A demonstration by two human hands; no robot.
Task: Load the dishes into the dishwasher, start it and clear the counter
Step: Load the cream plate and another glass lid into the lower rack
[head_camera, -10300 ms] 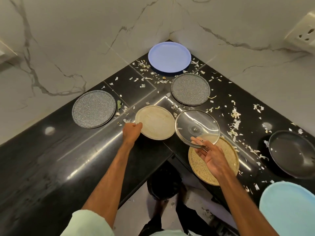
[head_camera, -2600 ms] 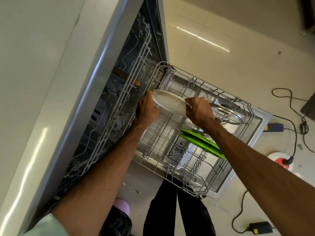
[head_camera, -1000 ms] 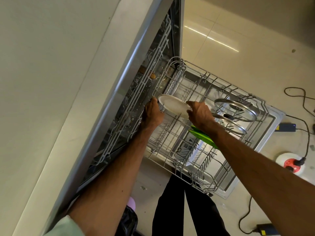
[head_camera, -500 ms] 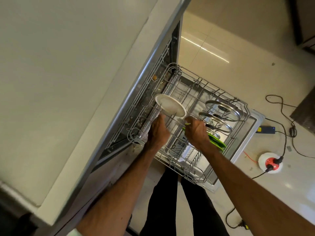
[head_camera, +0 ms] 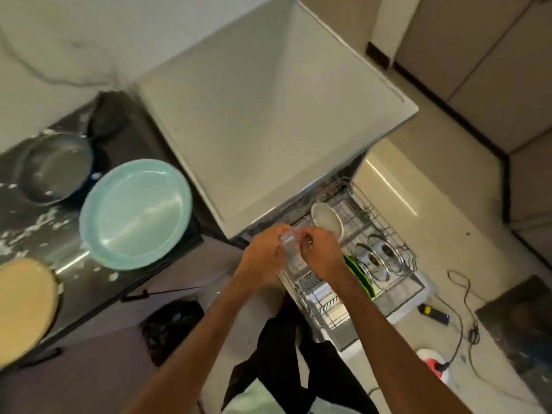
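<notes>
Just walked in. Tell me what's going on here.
A person is loading a dishwasher. The left hand and right hand meet above the pulled-out rack; motion blur hides whether they hold anything. A cream plate stands on edge in the rack, with glass lids and green plates nearby. On the counter, a light blue plate, a dark pan and a tan round plate wait among food scraps.
</notes>
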